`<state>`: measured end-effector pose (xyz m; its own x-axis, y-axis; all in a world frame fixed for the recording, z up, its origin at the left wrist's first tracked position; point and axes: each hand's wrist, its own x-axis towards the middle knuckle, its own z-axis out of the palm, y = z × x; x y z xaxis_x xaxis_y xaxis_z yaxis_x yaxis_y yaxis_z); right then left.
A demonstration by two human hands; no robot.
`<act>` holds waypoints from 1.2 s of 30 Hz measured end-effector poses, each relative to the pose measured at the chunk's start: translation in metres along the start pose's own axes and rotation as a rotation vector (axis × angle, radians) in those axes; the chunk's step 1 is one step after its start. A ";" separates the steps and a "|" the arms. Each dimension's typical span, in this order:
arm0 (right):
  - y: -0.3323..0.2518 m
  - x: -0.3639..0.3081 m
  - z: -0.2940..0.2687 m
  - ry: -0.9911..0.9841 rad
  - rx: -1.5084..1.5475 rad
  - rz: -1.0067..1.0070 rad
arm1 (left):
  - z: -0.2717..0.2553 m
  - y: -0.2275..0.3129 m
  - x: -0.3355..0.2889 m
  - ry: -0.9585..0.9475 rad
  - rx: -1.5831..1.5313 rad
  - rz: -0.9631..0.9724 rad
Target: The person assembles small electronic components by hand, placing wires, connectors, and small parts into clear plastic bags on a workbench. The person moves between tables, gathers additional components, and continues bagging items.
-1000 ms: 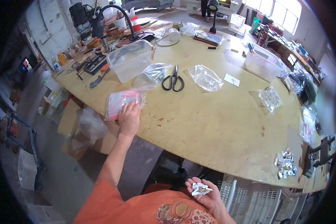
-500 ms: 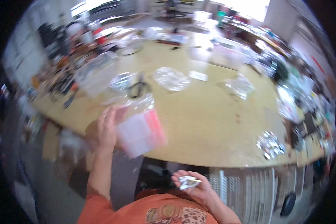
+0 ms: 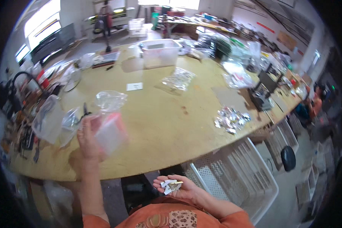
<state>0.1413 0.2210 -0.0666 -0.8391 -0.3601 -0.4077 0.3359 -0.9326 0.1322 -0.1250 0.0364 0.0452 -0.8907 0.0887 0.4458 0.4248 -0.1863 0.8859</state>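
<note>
My left hand point(image 3: 88, 142) grips a blurred stack of pink and whitish plastic bags point(image 3: 111, 133) over the left part of the table. Just behind it lie a pair of black-handled scissors point(image 3: 85, 111) and a crumpled clear bag point(image 3: 111, 100). Palm up before my body, my right hand point(image 3: 183, 190) cradles several small white and gold pieces point(image 3: 170, 186) on its curled fingers; their exact kind I cannot make out. A pile of small shiny silver packets point(image 3: 232, 118) rests toward the table's right edge, apart from both hands.
The wooden table point(image 3: 155, 140) carries a clear plastic bin point(image 3: 161, 57), a white card point(image 3: 134, 86) and a bag of shiny packets point(image 3: 178, 79). A black hand press point(image 3: 263, 89) stands at right. White crates point(image 3: 231, 171) sit below the edge. Another person point(image 3: 315, 102) is far right.
The view has swung to the right, so the table's things appear further left. Both hands keep hold of what they had; the white pieces in my right hand show more plainly.
</note>
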 end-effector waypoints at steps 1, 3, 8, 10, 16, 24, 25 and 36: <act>-0.002 -0.001 -0.004 -0.058 0.027 0.005 | 0.004 0.010 0.001 0.022 -0.105 -0.064; -0.005 0.003 -0.005 -0.064 0.098 0.033 | 0.004 0.014 0.009 0.074 -0.304 -0.196; -0.013 0.008 0.008 -0.143 0.027 -0.011 | -0.042 -0.076 0.041 0.043 -0.727 -0.526; -0.012 0.012 0.009 -0.123 0.068 -0.021 | -0.060 -0.119 0.029 0.044 -0.555 -0.582; -0.026 0.009 0.012 0.016 0.021 -0.074 | -0.041 -0.085 0.039 0.070 0.856 0.418; -0.044 0.002 0.038 0.053 0.028 -0.127 | 0.115 -0.101 0.096 -0.754 0.886 0.895; -0.048 -0.001 0.040 0.053 0.047 -0.143 | 0.139 -0.116 0.106 -0.788 0.894 0.940; -0.095 0.002 0.102 0.078 0.242 -0.310 | 0.280 -0.231 0.171 -0.838 0.863 1.241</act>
<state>0.0638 0.3065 0.0116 -0.8468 -0.0659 -0.5278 -0.0465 -0.9793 0.1969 -0.3306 0.3689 -0.0474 0.2097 0.8061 0.5534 0.9447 -0.0211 -0.3273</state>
